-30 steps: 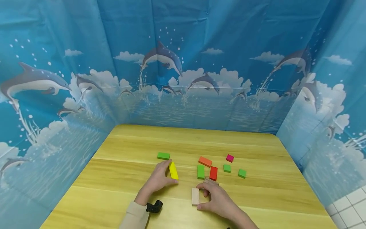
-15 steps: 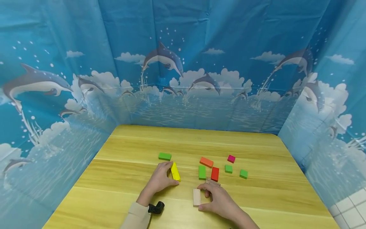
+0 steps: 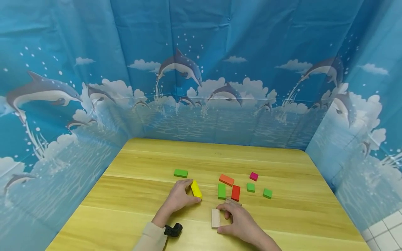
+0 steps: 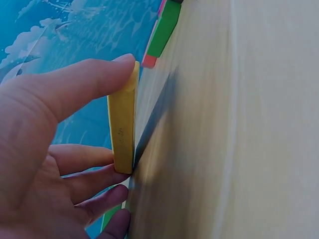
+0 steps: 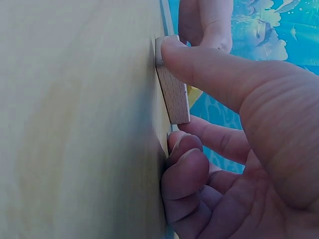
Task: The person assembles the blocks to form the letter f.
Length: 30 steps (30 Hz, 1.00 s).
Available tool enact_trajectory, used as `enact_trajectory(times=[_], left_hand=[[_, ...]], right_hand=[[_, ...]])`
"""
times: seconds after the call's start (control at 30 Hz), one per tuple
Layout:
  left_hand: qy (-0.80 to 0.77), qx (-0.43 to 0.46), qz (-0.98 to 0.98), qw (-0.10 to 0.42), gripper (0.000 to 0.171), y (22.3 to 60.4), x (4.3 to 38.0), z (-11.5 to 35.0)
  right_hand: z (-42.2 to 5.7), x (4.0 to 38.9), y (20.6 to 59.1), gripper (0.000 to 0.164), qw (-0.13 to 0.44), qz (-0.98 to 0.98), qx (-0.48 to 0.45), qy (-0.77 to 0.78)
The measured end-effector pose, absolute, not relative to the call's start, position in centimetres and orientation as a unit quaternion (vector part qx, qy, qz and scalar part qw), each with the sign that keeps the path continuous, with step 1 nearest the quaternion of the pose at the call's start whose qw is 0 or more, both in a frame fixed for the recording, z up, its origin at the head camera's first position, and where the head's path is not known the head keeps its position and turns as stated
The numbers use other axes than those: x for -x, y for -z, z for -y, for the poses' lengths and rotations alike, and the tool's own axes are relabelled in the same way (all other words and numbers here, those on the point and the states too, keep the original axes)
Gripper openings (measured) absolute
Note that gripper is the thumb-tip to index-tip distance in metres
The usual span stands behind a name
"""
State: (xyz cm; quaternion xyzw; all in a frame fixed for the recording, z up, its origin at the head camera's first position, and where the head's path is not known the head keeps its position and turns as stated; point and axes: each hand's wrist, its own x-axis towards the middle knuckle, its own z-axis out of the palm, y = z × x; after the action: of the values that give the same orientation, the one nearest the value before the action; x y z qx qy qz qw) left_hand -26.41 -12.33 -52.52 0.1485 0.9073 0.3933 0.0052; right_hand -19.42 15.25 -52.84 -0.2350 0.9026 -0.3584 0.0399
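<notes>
My left hand pinches a yellow rectangular block by its two short ends, thumb at the near end. The left wrist view shows this yellow block low over the tabletop, between thumb and fingers. To the right, my right hand holds a plain wooden block the same way, thumb at its near end. In the right wrist view the wooden block lies close along the table surface, the other fingers curled beside it. A gap of bare wood separates the yellow and plain blocks.
Beyond my right hand lie a second plain block, partly covered, a red block, a green block and an orange block. Small green and magenta pieces are farther right. Another green block lies back left. A dolphin curtain surrounds the table.
My left hand has shifted a little to the right with the yellow block, toward the plain one. My right hand and its block have stayed nearly in place.
</notes>
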Motion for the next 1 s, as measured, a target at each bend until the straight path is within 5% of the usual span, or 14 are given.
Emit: enact_trajectory(times=[1.0], left_hand=[[-0.368, -0.232, -0.899, 0.044, 0.088, 52.9, 26.7, 7.1]], right_hand=[[-15.4, 19.4, 52.8, 0.058, 0.029, -0.906, 0.232, 0.352]])
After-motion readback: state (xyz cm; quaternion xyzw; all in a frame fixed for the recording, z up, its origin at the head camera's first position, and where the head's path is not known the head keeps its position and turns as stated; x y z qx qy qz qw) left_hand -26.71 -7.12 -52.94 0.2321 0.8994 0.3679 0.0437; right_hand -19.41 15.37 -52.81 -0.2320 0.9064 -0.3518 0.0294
